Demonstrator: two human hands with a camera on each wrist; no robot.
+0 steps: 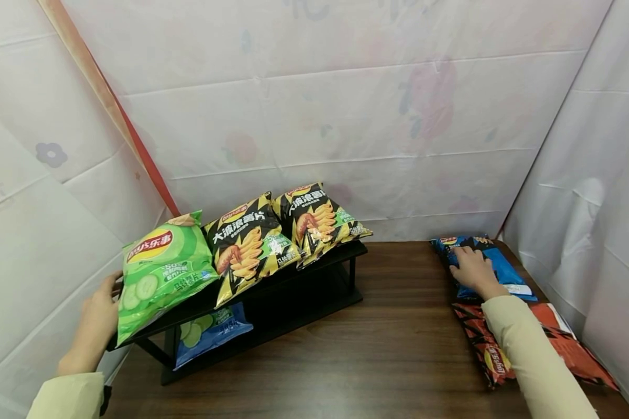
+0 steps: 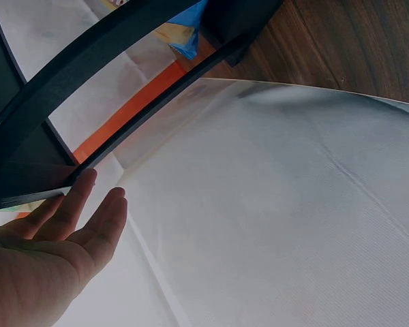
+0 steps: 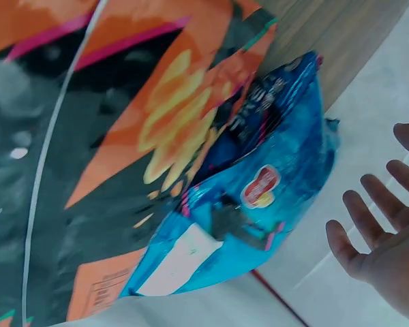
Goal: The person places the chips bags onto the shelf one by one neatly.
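Observation:
At the left end of a black two-tier rack, my left hand is beside a green cucumber chip bag. In the left wrist view, the left hand has its fingers extended at the rack's end edge; whether they touch the bag is hidden. Over at the right, my right hand is above a blue chip bag. The right wrist view has the right hand with spread, loosely bent fingers, apart from the blue bag and gripping nothing.
Two black-and-yellow chip bags lean on the rack's top tier. A blue cucumber bag lies on the lower tier. Red-and-black chip bags lie under my right forearm on the brown table. White cloth walls enclose the table.

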